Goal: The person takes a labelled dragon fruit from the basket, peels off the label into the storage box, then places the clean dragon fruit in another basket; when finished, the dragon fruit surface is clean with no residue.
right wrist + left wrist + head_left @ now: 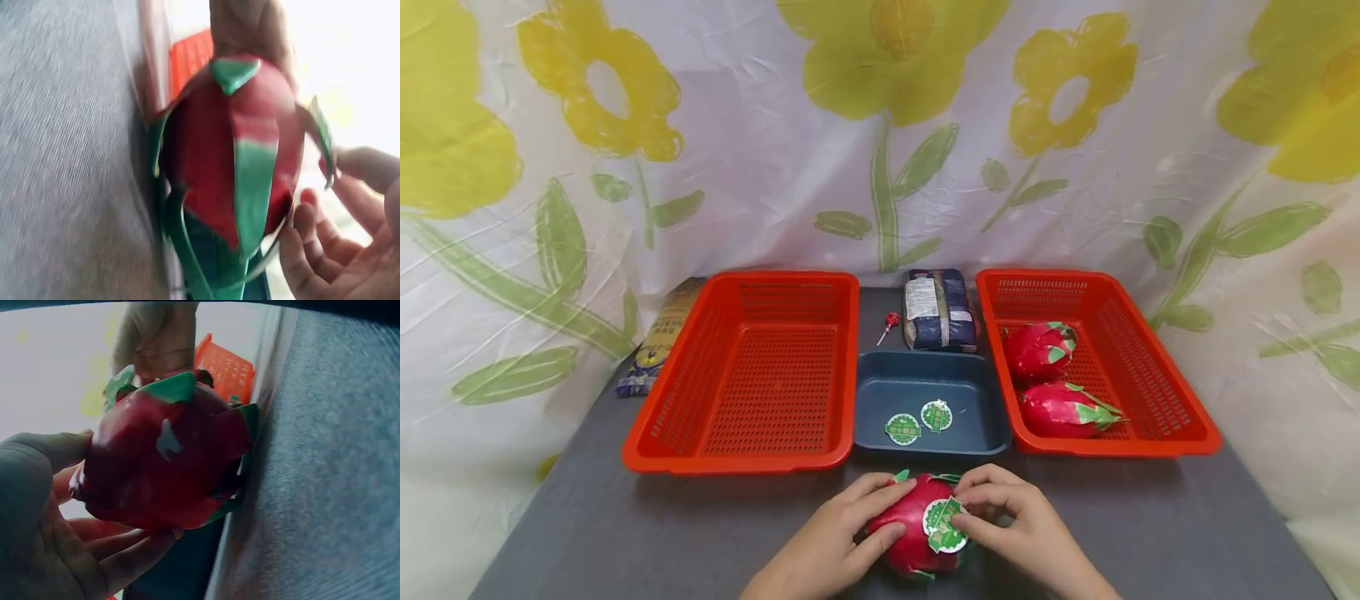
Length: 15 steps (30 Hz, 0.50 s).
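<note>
A red dragon fruit (912, 517) with green scale tips lies at the front middle of the grey table. My left hand (842, 533) grips it from the left, thumb and fingers spread around its side, as the left wrist view shows. A round green and white sticker (945, 527) lies over the fruit's right face. Its edge stands away from the skin in the right wrist view, where my right hand (350, 219) pinches the sticker (323, 140) between thumb and fingertips. Two similar stickers (902, 429) lie in a dark blue tray (880, 367) just behind the fruit.
At the left stands a red basket (782, 383) with nothing in it. Another red basket (1138, 367) at the right holds two dragon fruits (1063, 410). Behind the tray are a dark blue package (942, 321) and a red lollipop (892, 320). Another package (662, 337) lies behind the left basket.
</note>
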Motion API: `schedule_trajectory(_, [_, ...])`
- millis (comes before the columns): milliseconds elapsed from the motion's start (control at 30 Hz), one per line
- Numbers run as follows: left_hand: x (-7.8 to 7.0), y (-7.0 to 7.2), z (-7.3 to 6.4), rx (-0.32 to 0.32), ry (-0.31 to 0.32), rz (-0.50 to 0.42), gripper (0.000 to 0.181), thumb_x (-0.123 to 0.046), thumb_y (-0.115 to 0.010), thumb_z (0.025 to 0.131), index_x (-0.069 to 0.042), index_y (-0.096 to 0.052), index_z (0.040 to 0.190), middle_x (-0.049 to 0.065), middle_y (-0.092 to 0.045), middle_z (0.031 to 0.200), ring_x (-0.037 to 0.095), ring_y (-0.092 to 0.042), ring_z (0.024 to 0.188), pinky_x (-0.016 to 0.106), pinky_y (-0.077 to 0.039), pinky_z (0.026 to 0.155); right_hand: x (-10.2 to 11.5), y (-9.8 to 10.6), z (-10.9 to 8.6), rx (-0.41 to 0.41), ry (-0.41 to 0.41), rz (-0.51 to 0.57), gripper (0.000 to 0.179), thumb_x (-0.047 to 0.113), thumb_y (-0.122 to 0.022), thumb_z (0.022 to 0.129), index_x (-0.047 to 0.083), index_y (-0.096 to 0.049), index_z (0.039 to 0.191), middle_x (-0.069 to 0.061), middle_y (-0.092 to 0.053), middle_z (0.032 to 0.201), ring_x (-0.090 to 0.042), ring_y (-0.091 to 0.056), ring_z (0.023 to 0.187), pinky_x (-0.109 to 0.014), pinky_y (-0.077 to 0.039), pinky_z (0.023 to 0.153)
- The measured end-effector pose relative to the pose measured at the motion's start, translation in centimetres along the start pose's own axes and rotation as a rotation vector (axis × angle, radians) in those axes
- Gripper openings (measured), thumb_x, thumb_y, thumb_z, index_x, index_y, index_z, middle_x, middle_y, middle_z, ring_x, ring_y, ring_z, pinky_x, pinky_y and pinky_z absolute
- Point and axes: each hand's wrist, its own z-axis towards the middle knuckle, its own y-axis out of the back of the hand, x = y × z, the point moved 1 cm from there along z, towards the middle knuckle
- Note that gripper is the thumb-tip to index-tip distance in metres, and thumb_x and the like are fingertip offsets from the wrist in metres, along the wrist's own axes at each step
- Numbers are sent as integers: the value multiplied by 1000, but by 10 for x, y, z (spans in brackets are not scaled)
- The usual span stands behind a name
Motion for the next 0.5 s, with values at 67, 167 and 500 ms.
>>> schedule_trajectory(67, [0,-1,0,-16,9,-8,56,-49,-65,97,-39,-52,150,-3,-54,140,21,-53,119,30,-58,81,4,-2,1,-38,63,-29,9,19,-84,87,22,-81,96,-1,-65,105,-17,-64,90,-31,-59,75])
schedule_trajectory(167, [0,-1,2,-47,20,-10,56,-48,-65,98,-36,-51,151,-1,-54,139,22,-54,119,34,-59,82,15,-2,3,-103,150,-60,10,17,-84,87,25,-81,94,4,-67,99,-15,-64,87,-31,-59,72])
schedule_trajectory(500, [9,-7,7,-74,47,-72,65,-51,-73,91,-34,-51,149,-2,-52,140,25,-52,121,37,-60,79,59,12,55,-202,93,-51,12,18,-82,88,15,-80,100,2,-74,95,-20,-69,84,-32,-60,74])
